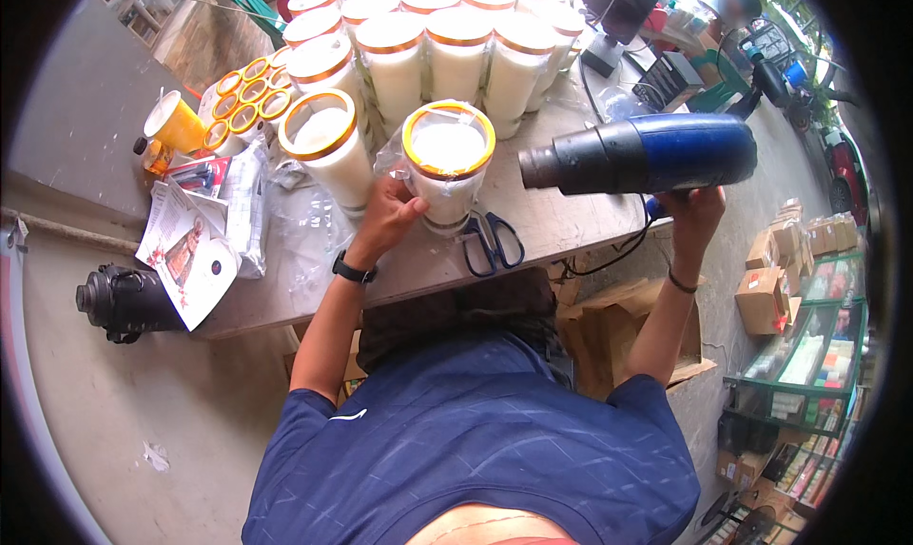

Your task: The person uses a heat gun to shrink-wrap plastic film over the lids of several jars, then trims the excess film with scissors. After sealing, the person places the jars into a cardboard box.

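My left hand point(398, 205) is closed around a tall white jar point(443, 193) with a gold-yellow rim, loosely wrapped in clear plastic, near the table's front. My right hand point(692, 207) grips the handle of a blue-and-black heat gun point(677, 151), held sideways with its nozzle pointing left toward that jar, a short gap between them. Dark-handled scissors point(493, 245) lie just right of the jar's base. A similar jar point(328, 160) stands left of the held one, and rows of tall white jars point(390, 60) fill the table behind.
The table point(580, 217) also holds small gold-rimmed jars point(242, 117), a yellow cup point(174, 120), papers point(185, 250), plastic bags and a black bottle point(128, 302). Cardboard boxes point(761, 293) and a glass shelf point(799, 374) stand at right. A person point(738, 12) is at the back right.
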`<action>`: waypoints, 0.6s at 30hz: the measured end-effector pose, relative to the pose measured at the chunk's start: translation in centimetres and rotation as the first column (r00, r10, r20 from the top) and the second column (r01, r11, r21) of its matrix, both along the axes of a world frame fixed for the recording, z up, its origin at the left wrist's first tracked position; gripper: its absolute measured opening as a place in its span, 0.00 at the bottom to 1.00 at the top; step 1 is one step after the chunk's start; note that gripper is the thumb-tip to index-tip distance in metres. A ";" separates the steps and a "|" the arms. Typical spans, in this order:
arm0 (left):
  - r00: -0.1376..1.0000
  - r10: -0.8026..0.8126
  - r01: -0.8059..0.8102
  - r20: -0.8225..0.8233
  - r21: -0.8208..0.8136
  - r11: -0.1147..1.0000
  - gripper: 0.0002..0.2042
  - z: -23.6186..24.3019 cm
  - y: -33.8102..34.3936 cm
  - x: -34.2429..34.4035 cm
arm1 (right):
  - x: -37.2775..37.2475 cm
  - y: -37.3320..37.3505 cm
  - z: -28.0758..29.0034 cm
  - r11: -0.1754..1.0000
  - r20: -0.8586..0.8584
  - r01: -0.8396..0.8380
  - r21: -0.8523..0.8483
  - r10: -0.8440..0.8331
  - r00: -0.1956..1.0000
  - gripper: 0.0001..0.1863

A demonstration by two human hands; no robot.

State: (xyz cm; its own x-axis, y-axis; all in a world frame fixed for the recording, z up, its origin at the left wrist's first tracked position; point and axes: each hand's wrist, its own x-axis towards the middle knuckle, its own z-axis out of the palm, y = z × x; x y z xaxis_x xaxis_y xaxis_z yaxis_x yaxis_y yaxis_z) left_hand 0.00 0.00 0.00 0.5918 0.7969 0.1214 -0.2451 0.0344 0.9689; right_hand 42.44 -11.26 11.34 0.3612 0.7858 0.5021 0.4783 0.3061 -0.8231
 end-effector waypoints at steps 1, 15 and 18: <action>0.999 0.039 -0.039 0.000 -0.018 0.999 0.41 0.4 -0.5 0.1 | -1.0 -0.2 -0.1 0.998 0.042 0.031 0.045 -0.033 0.999 0.24; 0.706 0.687 -0.691 0.175 0.386 0.612 0.40 1.1 -4.0 7.1 | -3.3 -3.3 -1.8 0.962 -0.033 0.207 0.178 -0.204 0.978 0.27; 0.689 0.708 -0.692 0.155 0.431 0.579 0.40 1.0 -3.6 7.2 | -3.6 -3.8 -1.5 0.947 0.036 0.270 0.176 -0.281 0.959 0.27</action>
